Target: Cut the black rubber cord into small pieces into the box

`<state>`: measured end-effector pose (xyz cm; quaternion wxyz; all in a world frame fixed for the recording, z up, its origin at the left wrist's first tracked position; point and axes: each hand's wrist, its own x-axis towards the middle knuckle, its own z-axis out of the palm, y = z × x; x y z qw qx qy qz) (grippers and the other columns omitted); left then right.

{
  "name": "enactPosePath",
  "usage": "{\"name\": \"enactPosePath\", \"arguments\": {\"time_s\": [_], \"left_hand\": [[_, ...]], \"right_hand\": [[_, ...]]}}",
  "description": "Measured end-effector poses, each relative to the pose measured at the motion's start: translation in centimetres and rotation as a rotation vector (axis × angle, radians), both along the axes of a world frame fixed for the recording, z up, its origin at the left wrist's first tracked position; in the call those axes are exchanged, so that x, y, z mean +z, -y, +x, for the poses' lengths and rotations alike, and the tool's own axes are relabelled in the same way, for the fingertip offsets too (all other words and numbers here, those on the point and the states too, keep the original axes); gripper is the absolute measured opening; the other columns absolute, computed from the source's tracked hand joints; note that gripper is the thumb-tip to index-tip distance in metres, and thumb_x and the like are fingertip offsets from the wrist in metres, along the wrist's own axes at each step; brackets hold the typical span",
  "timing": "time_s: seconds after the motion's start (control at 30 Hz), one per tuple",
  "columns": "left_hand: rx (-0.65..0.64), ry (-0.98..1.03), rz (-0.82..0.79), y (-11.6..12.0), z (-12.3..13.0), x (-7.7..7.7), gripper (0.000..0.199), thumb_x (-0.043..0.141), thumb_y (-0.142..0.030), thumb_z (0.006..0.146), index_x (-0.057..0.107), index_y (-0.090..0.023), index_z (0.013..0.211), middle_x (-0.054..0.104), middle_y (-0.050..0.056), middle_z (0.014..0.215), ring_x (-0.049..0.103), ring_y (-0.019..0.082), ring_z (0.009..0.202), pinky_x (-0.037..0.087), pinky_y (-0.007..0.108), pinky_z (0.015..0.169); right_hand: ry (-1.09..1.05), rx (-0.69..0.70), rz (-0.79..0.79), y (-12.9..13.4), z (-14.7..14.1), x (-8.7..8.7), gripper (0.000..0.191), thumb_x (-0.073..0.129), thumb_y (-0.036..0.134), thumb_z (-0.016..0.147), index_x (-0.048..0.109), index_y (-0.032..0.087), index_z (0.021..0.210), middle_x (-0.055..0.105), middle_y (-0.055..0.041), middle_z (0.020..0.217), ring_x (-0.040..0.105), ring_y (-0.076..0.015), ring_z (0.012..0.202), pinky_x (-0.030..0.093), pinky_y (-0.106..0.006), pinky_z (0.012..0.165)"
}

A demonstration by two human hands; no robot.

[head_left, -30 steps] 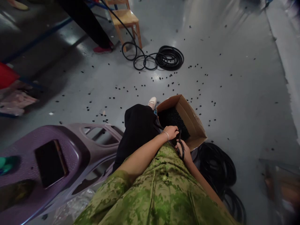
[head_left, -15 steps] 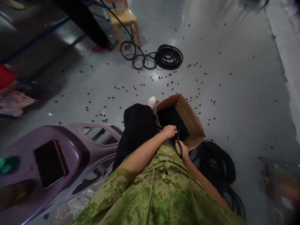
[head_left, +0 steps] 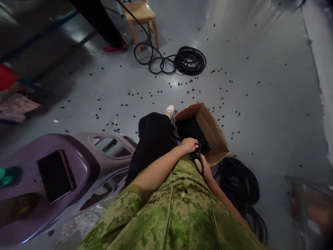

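My left hand (head_left: 191, 144), with a bracelet at the wrist, is closed at the near edge of a cardboard box (head_left: 215, 137). A stretch of black hose (head_left: 177, 138) runs across the lap to this hand, and its end at the fingers is hard to see. Just below, my right hand (head_left: 205, 167) is wrapped round a slim, curved black tool handle (head_left: 201, 159); the tool's kind cannot be made out. The hands nearly meet. Small black pieces (head_left: 191, 130) lie heaped inside the tilted box beside my dark-trousered leg.
Coils of black hose lie right of the box (head_left: 239, 180) and farther ahead (head_left: 191, 60), near a wooden chair (head_left: 140, 12). Black bits dot the floor. At left, a purple plastic chair (head_left: 85, 166) holds a phone (head_left: 56, 176). Another person's leg (head_left: 101, 24) stands far left.
The view has shifted slightly, moving the surroundings a little. Both hands stay close together at the box edge, with the same grip and almost the same pose.
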<state>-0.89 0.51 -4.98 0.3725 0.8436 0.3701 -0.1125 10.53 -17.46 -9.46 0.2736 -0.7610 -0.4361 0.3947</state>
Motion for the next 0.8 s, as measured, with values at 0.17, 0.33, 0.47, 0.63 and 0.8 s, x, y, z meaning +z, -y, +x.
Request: {"name": "enactPosePath", "arguments": {"time_s": [0.17,0.33,0.47,0.63,0.8], "left_hand": [[-0.06,-0.005,-0.004,0.2,0.0,0.4,0.03,0.053,-0.035,0.094,0.072,-0.028,0.115,0.074,0.003,0.118,0.066,0.022,0.112,0.051,0.029,0.093],[-0.094,-0.033,-0.03,0.2,0.1,0.2,0.033,0.051,-0.036,0.094,0.072,-0.027,0.118,0.072,0.004,0.122,0.066,0.023,0.114,0.052,0.03,0.094],[-0.115,-0.066,-0.056,0.1,0.3,0.0,0.036,0.047,-0.034,0.096,0.072,-0.025,0.121,0.072,0.007,0.123,0.065,0.024,0.116,0.052,0.032,0.095],[-0.09,-0.074,-0.082,0.1,0.2,-0.1,0.037,0.048,-0.035,0.095,0.07,-0.029,0.125,0.07,0.003,0.127,0.064,0.022,0.118,0.051,0.029,0.097],[-0.094,-0.053,-0.087,0.0,0.2,-0.1,0.037,0.048,-0.036,0.095,0.07,-0.029,0.123,0.071,0.003,0.127,0.064,0.023,0.117,0.052,0.029,0.095]], "right_hand": [[-0.185,0.002,0.057,0.1,0.3,0.3,0.068,0.063,0.058,0.082,0.05,0.021,0.137,0.071,-0.0068,0.101,0.065,-0.0266,0.098,0.051,-0.037,0.086],[-0.204,-0.102,0.071,-0.1,-0.6,0.7,0.064,0.06,0.063,0.082,0.056,0.02,0.13,0.07,-0.0052,0.089,0.064,-0.0243,0.084,0.05,-0.037,0.081],[-0.357,-0.143,0.018,0.0,-0.5,1.1,0.065,0.062,0.066,0.081,0.058,0.021,0.127,0.071,-0.0053,0.087,0.063,-0.0227,0.077,0.05,-0.036,0.076],[-0.585,-0.18,-0.06,0.7,0.2,1.0,0.069,0.073,0.062,0.074,0.059,0.025,0.13,0.073,-0.0063,0.103,0.066,-0.0245,0.092,0.05,-0.037,0.086],[-0.742,-0.269,-0.224,0.0,0.6,1.4,0.06,0.072,0.052,0.073,0.064,0.026,0.127,0.075,-0.0065,0.1,0.068,-0.027,0.09,0.052,-0.038,0.08]]}}
